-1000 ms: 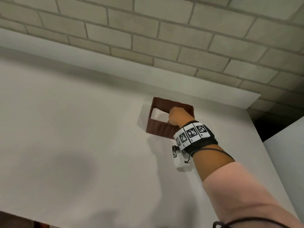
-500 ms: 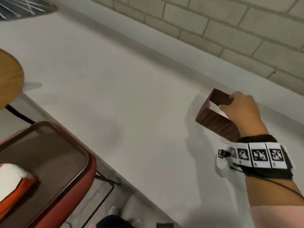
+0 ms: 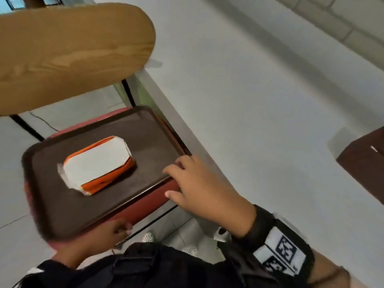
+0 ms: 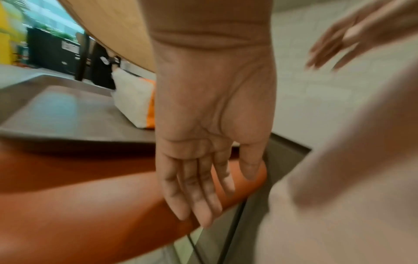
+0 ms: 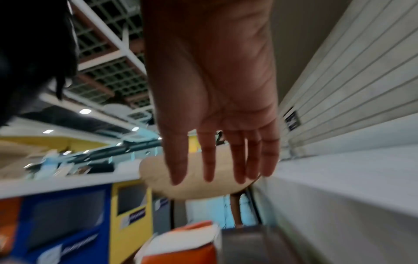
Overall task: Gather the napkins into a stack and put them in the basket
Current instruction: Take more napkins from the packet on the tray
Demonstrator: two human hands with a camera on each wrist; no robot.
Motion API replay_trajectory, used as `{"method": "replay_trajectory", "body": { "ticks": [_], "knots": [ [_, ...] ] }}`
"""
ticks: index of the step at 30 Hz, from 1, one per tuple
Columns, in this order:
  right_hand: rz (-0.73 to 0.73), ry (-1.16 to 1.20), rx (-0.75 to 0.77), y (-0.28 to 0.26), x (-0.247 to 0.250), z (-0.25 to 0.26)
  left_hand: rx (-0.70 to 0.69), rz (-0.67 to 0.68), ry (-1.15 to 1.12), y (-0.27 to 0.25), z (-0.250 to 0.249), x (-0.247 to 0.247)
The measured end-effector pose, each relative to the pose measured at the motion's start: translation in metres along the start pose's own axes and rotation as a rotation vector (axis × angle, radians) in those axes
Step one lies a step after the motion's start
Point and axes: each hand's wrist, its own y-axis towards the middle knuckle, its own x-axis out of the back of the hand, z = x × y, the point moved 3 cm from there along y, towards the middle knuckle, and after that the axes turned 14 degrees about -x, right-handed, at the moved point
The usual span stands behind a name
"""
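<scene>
Brown tray (image 3: 62, 194) on a red chair: left hand (image 3: 108, 231) at its near edge, right hand (image 3: 199, 188) at its desk-side corner, both grips loose and empty. Napkins (image 3: 97, 163) lie mid-tray, left of the right hand, long axis running away rightward. Basket (image 3: 363, 161) sits right, on the desk (image 3: 259, 100).

A thick stack of white paper napkins with orange edges (image 3: 97, 164) lies flat near the middle of a dark brown tray, its top sheet white. The dark brown square basket (image 3: 362, 163) stands well apart on the white tabletop, cut by the frame's right edge.
</scene>
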Motion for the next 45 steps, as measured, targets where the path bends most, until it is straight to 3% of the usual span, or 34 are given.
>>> {"method": "replay_trajectory", "body": {
  "ticks": [4, 6, 12, 20, 31, 38, 45],
  "knots": [
    [0.214, -0.086, 0.156, 0.057, -0.041, 0.048, -0.063, -0.135, -0.074, -0.034, -0.050, 0.031],
    [0.196, -0.081, 0.181, 0.084, -0.057, 0.071, -0.063, -0.174, -0.122, -0.039, -0.040, 0.038],
    [-0.058, -0.059, 0.239, 0.151, -0.087, 0.137, -0.001, -0.378, -0.420, -0.043, -0.029, 0.058],
    [0.062, -0.344, 0.242, 0.185, -0.127, 0.153, 0.175, -0.656, -0.952, -0.042, -0.013, 0.087],
    [-0.100, -0.562, 0.252, 0.187, -0.147, 0.155, 0.299, -0.739, -0.944, -0.034, -0.010, 0.091],
    [-0.155, -0.588, 0.367, 0.191, -0.143, 0.154, 0.277, -0.768, -0.943, -0.036, -0.008, 0.092],
    [-0.200, -0.610, 0.279, 0.184, -0.148, 0.161, 0.286, -0.786, -0.945, -0.034, -0.014, 0.093]
  ]
}}
